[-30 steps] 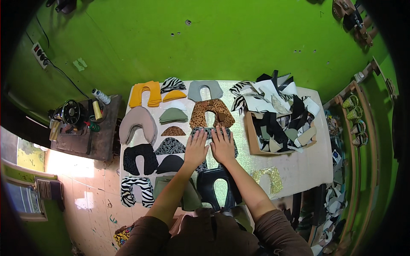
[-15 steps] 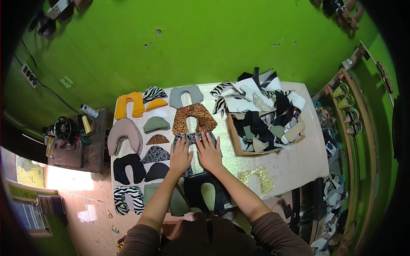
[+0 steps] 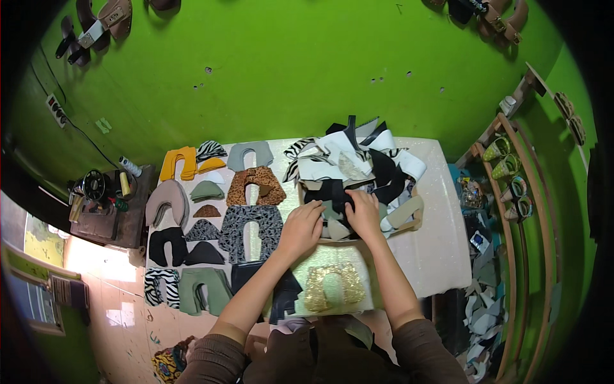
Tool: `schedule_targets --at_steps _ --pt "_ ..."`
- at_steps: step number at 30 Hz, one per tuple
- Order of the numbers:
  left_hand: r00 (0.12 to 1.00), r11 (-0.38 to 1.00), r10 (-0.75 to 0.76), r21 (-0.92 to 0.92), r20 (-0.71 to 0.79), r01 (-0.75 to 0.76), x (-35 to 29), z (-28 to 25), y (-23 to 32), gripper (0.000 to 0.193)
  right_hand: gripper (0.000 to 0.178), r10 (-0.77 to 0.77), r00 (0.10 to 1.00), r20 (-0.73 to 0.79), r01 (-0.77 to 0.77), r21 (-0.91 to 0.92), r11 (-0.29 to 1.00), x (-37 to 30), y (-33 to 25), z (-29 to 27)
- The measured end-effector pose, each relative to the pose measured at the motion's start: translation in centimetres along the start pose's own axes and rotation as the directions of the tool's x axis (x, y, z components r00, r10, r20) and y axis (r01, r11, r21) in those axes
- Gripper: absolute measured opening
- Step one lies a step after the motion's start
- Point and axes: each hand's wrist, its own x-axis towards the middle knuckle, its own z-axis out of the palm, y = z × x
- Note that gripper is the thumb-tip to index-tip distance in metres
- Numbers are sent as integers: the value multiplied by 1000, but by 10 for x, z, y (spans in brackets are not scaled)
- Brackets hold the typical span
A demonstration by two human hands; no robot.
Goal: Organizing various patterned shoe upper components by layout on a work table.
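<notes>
Black and white scraps (image 3: 348,168) are lying heaped, unsorted, on the table (image 3: 441,256); left hand (image 3: 303,227) and right hand (image 3: 364,216) are touching them, fingers curled, whether pinching I cannot tell. Cutouts (image 3: 231,232) are already sitting in rows.

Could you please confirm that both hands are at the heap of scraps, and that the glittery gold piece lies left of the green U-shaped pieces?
Not quite: the glittery gold piece lies right of the green U-shaped pieces, as the head view shows. The left hand and right hand are at the heap of scraps.
</notes>
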Motion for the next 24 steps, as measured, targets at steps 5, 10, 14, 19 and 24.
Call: schedule_targets --at_steps 5,10,14,19,24 --pt "999 999 16 51 -29 -14 10 28 32 25 34 124 943 308 -73 -172 982 -4 33 -3" --pt "999 994 -39 96 -37 42 13 39 50 26 12 33 948 317 -35 0 999 -5 46 -27" --pt "996 994 -66 83 -54 70 21 41 60 31 12 -135 947 291 80 191 978 4 44 -72" --pt "999 998 -23 -61 -30 21 41 52 74 46 11 -332 927 173 278 278 920 14 42 -118" --pt "999 986 20 -164 -31 -24 61 48 85 56 11 -396 904 163 382 114 917 16 40 -141"
